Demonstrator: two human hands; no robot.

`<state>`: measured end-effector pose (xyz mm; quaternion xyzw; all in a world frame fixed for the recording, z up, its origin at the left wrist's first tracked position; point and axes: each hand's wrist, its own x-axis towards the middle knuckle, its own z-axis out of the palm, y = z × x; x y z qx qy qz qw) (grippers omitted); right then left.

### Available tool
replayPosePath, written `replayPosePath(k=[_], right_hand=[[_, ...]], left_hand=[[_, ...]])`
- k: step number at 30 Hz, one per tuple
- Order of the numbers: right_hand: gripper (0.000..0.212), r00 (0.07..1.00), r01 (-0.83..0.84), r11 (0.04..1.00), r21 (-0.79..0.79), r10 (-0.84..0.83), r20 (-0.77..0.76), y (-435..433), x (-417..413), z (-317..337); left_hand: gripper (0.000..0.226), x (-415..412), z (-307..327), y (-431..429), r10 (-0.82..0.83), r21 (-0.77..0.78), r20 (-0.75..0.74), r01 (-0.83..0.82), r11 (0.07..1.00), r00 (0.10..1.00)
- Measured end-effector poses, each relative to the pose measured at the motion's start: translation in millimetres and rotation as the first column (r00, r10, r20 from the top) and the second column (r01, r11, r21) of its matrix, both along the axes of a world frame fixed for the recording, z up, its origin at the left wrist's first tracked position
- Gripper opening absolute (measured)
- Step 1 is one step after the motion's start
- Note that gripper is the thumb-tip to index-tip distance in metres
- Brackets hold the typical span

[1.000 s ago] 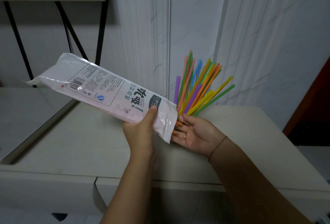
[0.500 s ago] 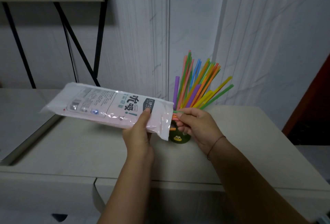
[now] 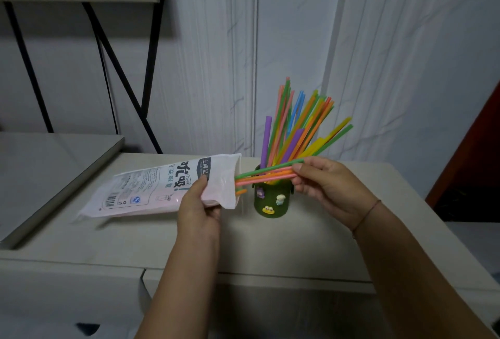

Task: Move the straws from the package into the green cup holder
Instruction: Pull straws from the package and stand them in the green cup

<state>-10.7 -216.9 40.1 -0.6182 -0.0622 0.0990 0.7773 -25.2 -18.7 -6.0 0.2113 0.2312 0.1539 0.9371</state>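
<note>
My left hand grips the white plastic straw package near its open right end, its far end lying low toward the table. My right hand pinches a few straws, green, orange and pink, half drawn out of the package mouth and held level in front of the green cup holder. The holder stands on the beige table, decorated with small figures, and holds several colourful straws fanning up and to the right. One orange straw tip pokes from the package.
A white marbled wall rises just behind the holder. A lower grey surface lies to the left, with black metal frame legs behind it. A dark red panel stands at the right edge.
The package has tilted down until its far end is near the table. My right hand has closed on a few straws and drawn them rightward out of the package.
</note>
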Motion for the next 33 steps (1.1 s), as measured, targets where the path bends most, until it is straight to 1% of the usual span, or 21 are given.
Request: replayPosePath(k=[2,4,6,9,13,16,17,20,22,26,29,33], right_hand=[[0.009,0.998,-0.02,0.99,0.141,0.029,-0.064,9.4,-1.2,-2.5],[0.01,0.992,-0.007,0.965,0.264,0.041,-0.123,21.0,-2.7,-6.2],[0.01,0.988,0.009,0.945,0.327,0.042,-0.148,34.0,-4.5,-11.6],[0.011,0.993,0.022,0.95,0.311,0.017,-0.12,50.7,-7.3,-18.6],[0.008,0.993,0.107,0.961,0.255,-0.091,-0.074,49.7,-5.6,-14.2],[0.008,0.983,0.177,0.943,0.283,-0.157,-0.09,34.5,-0.7,-8.0],[0.009,0.981,0.191,0.937,0.291,-0.169,-0.098,30.3,0.4,-7.1],[0.012,0.976,0.205,0.931,0.303,-0.173,-0.13,27.0,1.5,-8.2],[0.009,0.979,0.188,0.932,0.309,-0.151,-0.139,31.5,-0.2,-10.6],[0.006,0.987,0.145,0.943,0.3,-0.115,-0.116,47.0,-5.2,-17.2],[0.007,0.987,0.149,0.944,0.293,-0.124,-0.101,53.9,-6.6,-19.2],[0.008,0.976,0.218,0.941,0.26,-0.204,-0.08,41.7,-1.4,-12.4]], left_hand=[[0.04,-0.1,-0.6,-2.2,0.002,-0.009,-0.008,-0.002,1.0,1.0],[0.024,-0.1,0.2,-5.8,-0.009,-0.012,-0.014,0.008,1.0,1.0],[0.017,0.1,0.9,-10.4,-0.015,-0.011,-0.021,0.015,1.0,1.0],[0.016,0.4,0.3,-15.1,-0.029,-0.001,-0.026,0.029,1.0,0.999],[0.019,0.7,1.0,-12.0,-0.019,-0.005,-0.019,0.019,1.0,1.0],[0.04,1.5,0.5,-4.9,0.004,-0.007,-0.009,-0.004,1.0,1.0],[0.043,1.6,0.4,-3.2,0.008,-0.003,-0.008,-0.008,1.0,1.0],[0.041,1.2,0.8,-3.2,0.014,0.003,-0.024,-0.013,1.0,1.0],[0.036,0.7,1.3,-5.9,0.014,0.004,-0.045,-0.013,1.0,0.999],[0.03,-2.0,2.4,-15.7,-0.007,0.018,-0.063,0.009,1.0,0.998],[0.034,-3.2,3.2,-20.3,-0.013,0.023,-0.068,0.015,1.0,0.998],[0.041,-4.1,5.1,-15.1,-0.006,0.012,-0.072,0.007,1.0,0.997]])
